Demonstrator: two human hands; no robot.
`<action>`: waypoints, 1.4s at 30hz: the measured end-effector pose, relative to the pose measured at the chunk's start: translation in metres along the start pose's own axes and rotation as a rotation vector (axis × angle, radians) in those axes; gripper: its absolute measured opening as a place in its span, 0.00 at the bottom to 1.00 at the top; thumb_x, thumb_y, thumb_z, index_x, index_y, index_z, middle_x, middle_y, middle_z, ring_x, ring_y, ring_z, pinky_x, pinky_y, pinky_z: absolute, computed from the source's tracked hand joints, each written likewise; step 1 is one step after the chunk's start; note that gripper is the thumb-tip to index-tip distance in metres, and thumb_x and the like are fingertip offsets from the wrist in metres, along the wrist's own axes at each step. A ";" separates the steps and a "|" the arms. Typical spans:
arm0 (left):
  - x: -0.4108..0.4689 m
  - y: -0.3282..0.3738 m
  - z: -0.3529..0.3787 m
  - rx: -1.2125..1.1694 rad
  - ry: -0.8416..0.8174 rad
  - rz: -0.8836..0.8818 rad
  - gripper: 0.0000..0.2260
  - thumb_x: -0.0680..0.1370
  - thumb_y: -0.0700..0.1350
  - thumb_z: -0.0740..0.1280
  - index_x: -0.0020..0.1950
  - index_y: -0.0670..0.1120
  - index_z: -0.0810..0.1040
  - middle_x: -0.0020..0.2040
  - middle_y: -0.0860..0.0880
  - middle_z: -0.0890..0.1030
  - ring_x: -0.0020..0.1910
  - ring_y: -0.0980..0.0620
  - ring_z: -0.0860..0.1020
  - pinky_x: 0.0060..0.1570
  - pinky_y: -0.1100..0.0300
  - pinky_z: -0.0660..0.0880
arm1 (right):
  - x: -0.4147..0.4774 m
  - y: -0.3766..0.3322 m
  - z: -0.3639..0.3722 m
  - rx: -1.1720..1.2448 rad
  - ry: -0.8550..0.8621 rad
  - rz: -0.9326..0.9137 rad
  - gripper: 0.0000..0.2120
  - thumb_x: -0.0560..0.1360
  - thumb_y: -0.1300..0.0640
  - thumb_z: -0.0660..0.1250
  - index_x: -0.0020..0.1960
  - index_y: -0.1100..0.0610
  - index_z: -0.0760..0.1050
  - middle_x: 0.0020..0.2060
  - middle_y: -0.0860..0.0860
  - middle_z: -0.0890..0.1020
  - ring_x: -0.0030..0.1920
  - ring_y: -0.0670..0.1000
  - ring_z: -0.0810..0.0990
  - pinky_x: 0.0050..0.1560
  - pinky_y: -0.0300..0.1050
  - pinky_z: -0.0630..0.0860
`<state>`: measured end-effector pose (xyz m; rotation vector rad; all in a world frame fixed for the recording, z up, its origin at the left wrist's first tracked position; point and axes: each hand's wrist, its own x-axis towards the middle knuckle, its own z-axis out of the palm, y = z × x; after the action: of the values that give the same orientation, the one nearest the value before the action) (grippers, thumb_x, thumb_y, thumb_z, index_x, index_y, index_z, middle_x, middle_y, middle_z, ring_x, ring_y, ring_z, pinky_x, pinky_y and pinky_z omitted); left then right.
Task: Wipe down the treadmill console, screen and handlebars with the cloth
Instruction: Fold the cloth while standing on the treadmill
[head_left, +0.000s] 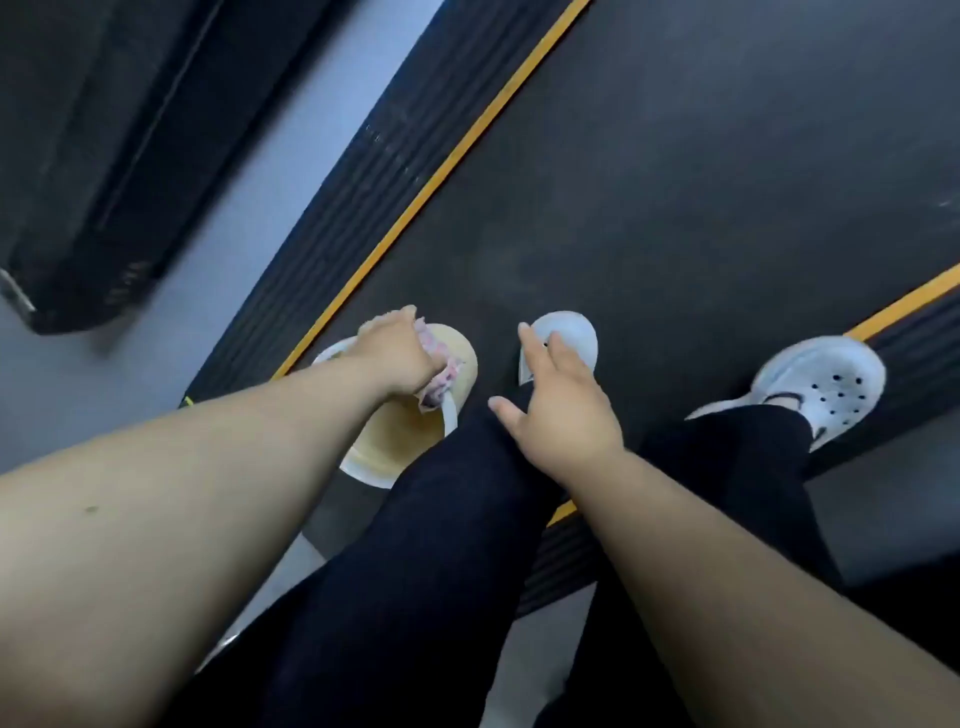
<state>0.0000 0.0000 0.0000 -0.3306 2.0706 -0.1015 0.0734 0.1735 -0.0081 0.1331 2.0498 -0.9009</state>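
A white bucket (366, 472) stands on the treadmill belt (675, 182) at its left edge, against the yellow stripe (467, 140). Its inside looks pale yellow (liquid or bare bottom, I cannot tell). Over the bucket, the left hand (397, 353) has its grip curled round a bunched pink-and-white cloth (441, 376). The right hand (561, 410) hovers above a dark trouser leg (441, 519), grip spread, holding nothing. One white shoe (826, 384) sits at the belt's right edge.

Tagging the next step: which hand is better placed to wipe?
Left, likely. The left hand grips the cloth over the bucket; the right hand is open and empty.
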 end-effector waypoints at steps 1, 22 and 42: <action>0.005 -0.001 0.005 0.011 -0.009 0.015 0.25 0.79 0.48 0.60 0.74 0.42 0.60 0.73 0.43 0.64 0.72 0.43 0.63 0.67 0.55 0.61 | 0.006 0.001 0.007 0.020 -0.023 0.002 0.38 0.76 0.41 0.63 0.78 0.45 0.44 0.77 0.52 0.53 0.76 0.52 0.54 0.70 0.53 0.64; 0.002 0.001 -0.031 -0.124 -0.018 0.112 0.17 0.82 0.54 0.52 0.40 0.45 0.70 0.37 0.48 0.75 0.39 0.48 0.72 0.36 0.55 0.64 | 0.017 -0.011 -0.039 0.387 -0.234 0.109 0.39 0.74 0.48 0.68 0.78 0.44 0.49 0.72 0.49 0.66 0.69 0.53 0.67 0.63 0.47 0.69; -0.397 0.162 -0.490 -0.499 0.172 1.077 0.23 0.68 0.58 0.74 0.58 0.51 0.76 0.50 0.50 0.82 0.48 0.53 0.80 0.48 0.55 0.77 | -0.297 -0.241 -0.493 0.819 0.484 -0.215 0.06 0.75 0.67 0.63 0.46 0.59 0.78 0.38 0.57 0.77 0.37 0.52 0.74 0.36 0.41 0.73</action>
<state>-0.2690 0.2334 0.5455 0.5417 2.1576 1.0659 -0.1736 0.3814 0.5262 0.6292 2.0044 -1.9598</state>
